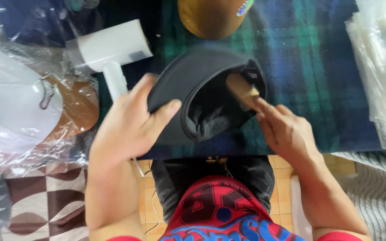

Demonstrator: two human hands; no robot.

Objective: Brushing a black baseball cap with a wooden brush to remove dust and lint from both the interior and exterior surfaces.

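A dark fabric baseball cap (pixel 193 85) is held upside down above the surface covered with a blue and green plaid cloth (pixel 318 76), its hollow crown turned toward the camera. The cap's flat brim is clamped by the left hand (pixel 128 125), with the thumb pressed on top and the fingers curled underneath. A small wooden-handled brush (pixel 243 91) is pinched in the closed grip of the right hand (pixel 287 131), and its head is pushed inside the crown against the lining. Just beyond the left hand, a white handheld steamer (pixel 110 51) is laid on the cloth. A brown cap wrapped in clear plastic (pixel 74 107) is seen at the left, and another brown cap (pixel 211 15) at the top edge.
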